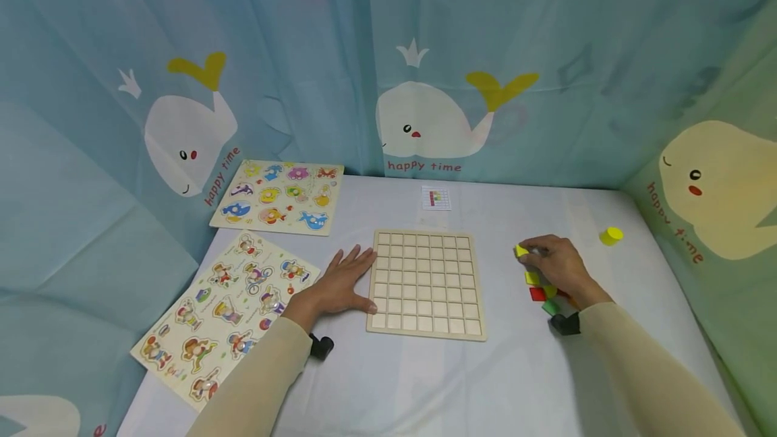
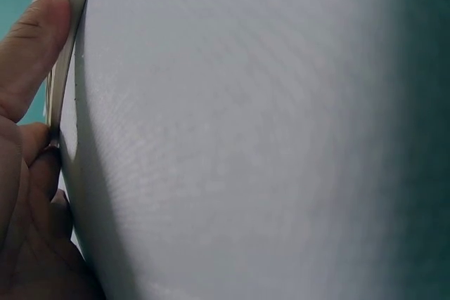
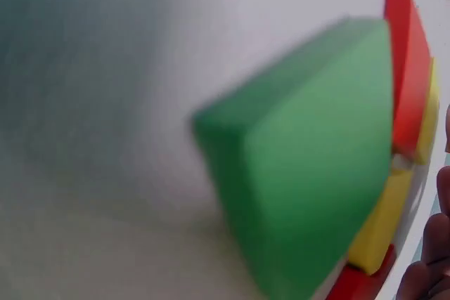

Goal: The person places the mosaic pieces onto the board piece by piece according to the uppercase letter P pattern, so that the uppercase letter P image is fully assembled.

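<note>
A wooden grid board [image 1: 425, 284] lies flat on the table. My left hand [image 1: 346, 282] rests at its left edge with fingers spread, and the thumb [image 2: 35, 40] touches the board's rim in the left wrist view. To the right of the board, my right hand [image 1: 558, 265] pinches a small yellow block [image 1: 521, 251] between thumb and fingers. Below that hand are a yellow block [image 1: 531, 278], a red block [image 1: 537, 294] and a green block [image 1: 550, 307]. The green block [image 3: 316, 145] looms large in the right wrist view; more pieces are partly hidden under the hand.
A yellow cylinder [image 1: 611, 236] stands at the far right. A small printed pattern card [image 1: 436, 199] lies behind the board. Two picture puzzle boards are at the left: one with sea animals [image 1: 279, 197], one with cartoon figures [image 1: 227, 315]. Curtains [image 1: 303, 86] enclose the table.
</note>
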Action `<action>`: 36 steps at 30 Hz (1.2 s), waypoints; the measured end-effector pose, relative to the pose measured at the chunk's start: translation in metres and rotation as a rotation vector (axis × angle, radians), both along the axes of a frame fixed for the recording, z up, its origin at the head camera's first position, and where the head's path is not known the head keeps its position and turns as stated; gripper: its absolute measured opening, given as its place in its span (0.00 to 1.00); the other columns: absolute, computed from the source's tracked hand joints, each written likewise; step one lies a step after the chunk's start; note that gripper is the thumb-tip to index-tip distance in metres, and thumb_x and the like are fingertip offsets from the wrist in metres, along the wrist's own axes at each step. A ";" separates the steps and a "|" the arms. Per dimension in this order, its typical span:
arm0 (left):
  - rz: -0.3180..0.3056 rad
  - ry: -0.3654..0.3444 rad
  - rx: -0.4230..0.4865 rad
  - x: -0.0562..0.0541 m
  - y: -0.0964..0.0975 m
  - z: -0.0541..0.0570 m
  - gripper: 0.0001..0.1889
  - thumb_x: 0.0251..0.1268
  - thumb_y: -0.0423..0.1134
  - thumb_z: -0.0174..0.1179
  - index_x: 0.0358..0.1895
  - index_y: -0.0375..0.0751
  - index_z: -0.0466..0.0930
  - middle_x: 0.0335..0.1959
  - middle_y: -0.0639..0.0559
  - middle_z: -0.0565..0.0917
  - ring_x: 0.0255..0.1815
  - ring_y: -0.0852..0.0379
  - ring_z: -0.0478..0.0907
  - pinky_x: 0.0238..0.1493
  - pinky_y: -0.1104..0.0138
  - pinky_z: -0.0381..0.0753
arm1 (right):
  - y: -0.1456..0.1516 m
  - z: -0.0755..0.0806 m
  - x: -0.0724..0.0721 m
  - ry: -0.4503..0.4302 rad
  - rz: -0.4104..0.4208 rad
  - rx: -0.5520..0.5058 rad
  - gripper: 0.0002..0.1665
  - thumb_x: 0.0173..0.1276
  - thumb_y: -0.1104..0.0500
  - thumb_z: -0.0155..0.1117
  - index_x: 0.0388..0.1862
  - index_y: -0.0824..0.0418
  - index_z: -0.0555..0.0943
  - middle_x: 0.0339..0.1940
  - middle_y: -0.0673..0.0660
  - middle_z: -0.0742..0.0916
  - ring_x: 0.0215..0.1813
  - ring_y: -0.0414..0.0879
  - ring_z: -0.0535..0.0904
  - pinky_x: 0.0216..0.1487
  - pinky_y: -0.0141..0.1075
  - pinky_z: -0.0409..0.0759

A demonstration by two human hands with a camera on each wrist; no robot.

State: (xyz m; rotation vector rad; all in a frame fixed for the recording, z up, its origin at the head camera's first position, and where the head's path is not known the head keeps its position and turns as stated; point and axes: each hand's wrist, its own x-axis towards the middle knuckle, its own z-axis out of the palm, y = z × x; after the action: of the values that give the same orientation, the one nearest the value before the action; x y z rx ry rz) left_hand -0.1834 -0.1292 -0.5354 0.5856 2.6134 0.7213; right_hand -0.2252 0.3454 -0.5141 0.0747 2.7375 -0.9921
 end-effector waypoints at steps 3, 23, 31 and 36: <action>0.000 -0.001 0.008 0.000 0.000 0.001 0.63 0.53 0.61 0.78 0.87 0.47 0.48 0.89 0.54 0.50 0.90 0.51 0.36 0.89 0.52 0.28 | -0.004 0.002 0.000 -0.005 -0.013 -0.008 0.26 0.80 0.52 0.62 0.72 0.59 0.78 0.76 0.71 0.72 0.71 0.69 0.66 0.70 0.68 0.75; -0.005 0.012 0.011 0.000 0.000 0.001 0.63 0.53 0.61 0.78 0.87 0.46 0.49 0.88 0.53 0.50 0.90 0.50 0.36 0.89 0.52 0.28 | -0.046 0.009 0.003 0.280 -0.036 -0.104 0.23 0.77 0.52 0.69 0.65 0.61 0.85 0.62 0.65 0.88 0.56 0.53 0.81 0.42 0.17 0.75; -0.002 -0.010 0.003 0.000 0.001 0.005 0.63 0.53 0.60 0.79 0.87 0.47 0.49 0.89 0.53 0.50 0.90 0.50 0.35 0.88 0.51 0.27 | -0.070 0.011 0.002 0.294 -0.054 -0.136 0.21 0.76 0.57 0.68 0.65 0.61 0.85 0.62 0.65 0.88 0.58 0.58 0.84 0.42 0.15 0.74; -0.005 -0.026 0.000 -0.001 0.002 0.007 0.62 0.54 0.59 0.79 0.87 0.48 0.48 0.89 0.55 0.48 0.90 0.51 0.34 0.88 0.52 0.26 | -0.082 0.011 0.002 0.291 -0.058 -0.159 0.20 0.77 0.59 0.68 0.65 0.62 0.85 0.60 0.66 0.88 0.57 0.57 0.83 0.42 0.15 0.74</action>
State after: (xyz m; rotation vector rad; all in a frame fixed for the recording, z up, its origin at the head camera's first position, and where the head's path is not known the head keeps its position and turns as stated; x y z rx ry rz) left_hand -0.1840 -0.1276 -0.5286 0.5793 2.5876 0.7218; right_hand -0.2232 0.2633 -0.5031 -0.0191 2.9134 -1.3280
